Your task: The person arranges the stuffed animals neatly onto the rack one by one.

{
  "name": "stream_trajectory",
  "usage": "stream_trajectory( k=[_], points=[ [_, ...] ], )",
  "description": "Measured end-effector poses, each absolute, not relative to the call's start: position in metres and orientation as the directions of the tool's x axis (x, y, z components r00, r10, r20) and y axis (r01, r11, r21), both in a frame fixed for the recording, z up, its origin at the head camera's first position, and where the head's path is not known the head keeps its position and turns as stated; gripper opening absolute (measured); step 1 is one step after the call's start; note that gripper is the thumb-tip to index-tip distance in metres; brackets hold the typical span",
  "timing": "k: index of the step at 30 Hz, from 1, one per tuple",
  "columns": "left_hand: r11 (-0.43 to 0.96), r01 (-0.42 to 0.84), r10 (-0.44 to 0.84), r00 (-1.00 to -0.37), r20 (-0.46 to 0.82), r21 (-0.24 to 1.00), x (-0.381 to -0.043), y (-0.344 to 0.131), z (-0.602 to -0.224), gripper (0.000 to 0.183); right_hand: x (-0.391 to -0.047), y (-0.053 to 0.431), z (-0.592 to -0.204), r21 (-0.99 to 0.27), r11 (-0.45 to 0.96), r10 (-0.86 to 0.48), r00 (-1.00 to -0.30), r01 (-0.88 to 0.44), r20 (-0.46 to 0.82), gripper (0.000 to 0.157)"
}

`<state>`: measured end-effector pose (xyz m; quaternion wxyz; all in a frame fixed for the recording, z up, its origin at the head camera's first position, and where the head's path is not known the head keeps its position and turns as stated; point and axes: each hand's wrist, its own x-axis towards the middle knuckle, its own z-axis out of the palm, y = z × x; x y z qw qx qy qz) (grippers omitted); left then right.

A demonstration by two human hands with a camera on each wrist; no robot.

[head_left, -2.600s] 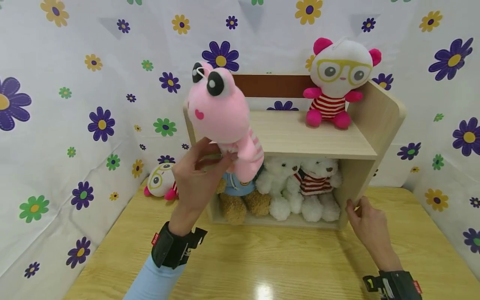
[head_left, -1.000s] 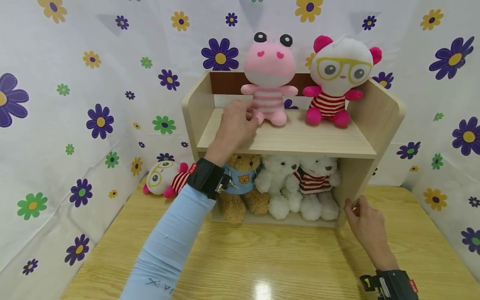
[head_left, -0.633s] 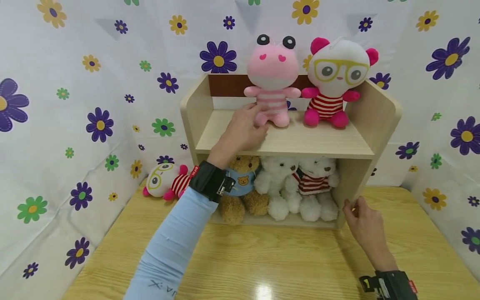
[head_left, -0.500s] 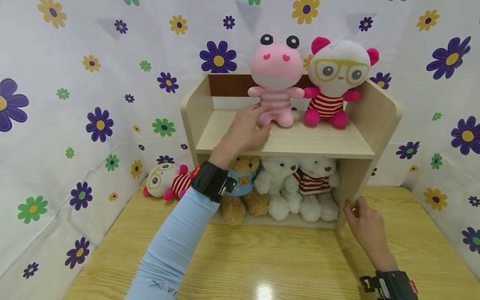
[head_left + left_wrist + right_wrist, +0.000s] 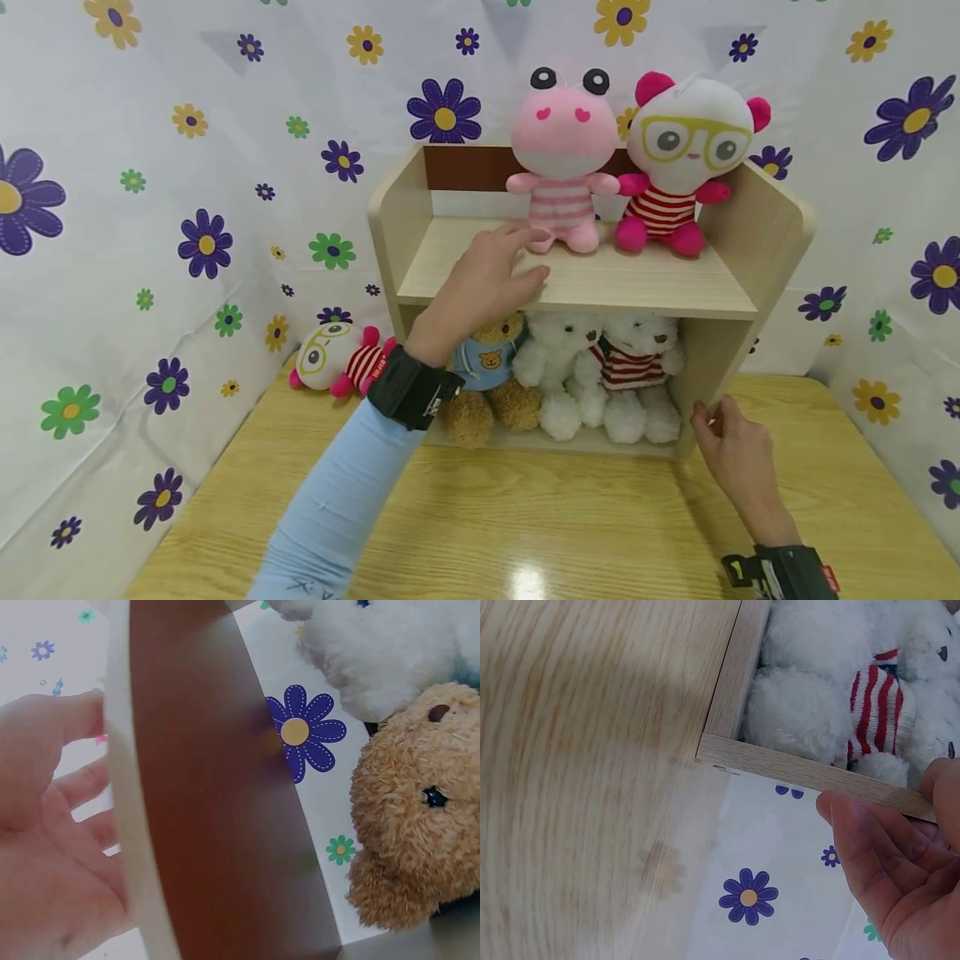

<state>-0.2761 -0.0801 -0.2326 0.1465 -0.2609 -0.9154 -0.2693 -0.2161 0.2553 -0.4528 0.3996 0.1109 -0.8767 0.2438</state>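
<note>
A pink plush toy point(image 5: 564, 142) with eyes on top of its head sits upright on the upper shelf, beside a panda plush point(image 5: 690, 142) with yellow glasses. My left hand point(image 5: 487, 279) hovers over the shelf board at the pink toy's foot, fingers loosely spread and holding nothing. The left wrist view shows that hand point(image 5: 56, 817) beyond the shelf board's edge point(image 5: 124, 780). At the lower right, my right hand point(image 5: 738, 450) grips the front edge of the wooden shelf's side panel point(image 5: 712, 375). The right wrist view has its fingers point(image 5: 855, 832) against the panel's outer side.
In the lower compartment sit a brown teddy bear point(image 5: 491, 375) in a blue top and two white bears, one point(image 5: 637, 367) in a striped shirt. Another panda plush point(image 5: 330, 358) lies on the table point(image 5: 525, 517) left of the shelf. A flowered cloth point(image 5: 247, 150) hangs behind.
My left hand set the pink toy, earlier held in the air, onto the upper shelf and slid it right against the panda. It has since let go and drawn back slightly. The right hand stayed put.
</note>
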Motion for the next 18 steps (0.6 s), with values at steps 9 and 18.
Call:
stream_trajectory(
  k=[9,18],
  points=[
    [0.603,0.748,0.440,-0.602,0.666,0.277,-0.238,-0.083,-0.252,0.034,-0.214,0.253,-0.452,-0.362,0.858,0.022,-0.677,-0.365,0.736,0.019],
    [0.498,0.855,0.512,-0.425,0.747,0.144,-0.205,-0.094,-0.284,0.035,-0.215,0.255,-0.454,-0.360,0.855,0.019,-0.672,-0.373,0.740,0.018]
  ],
)
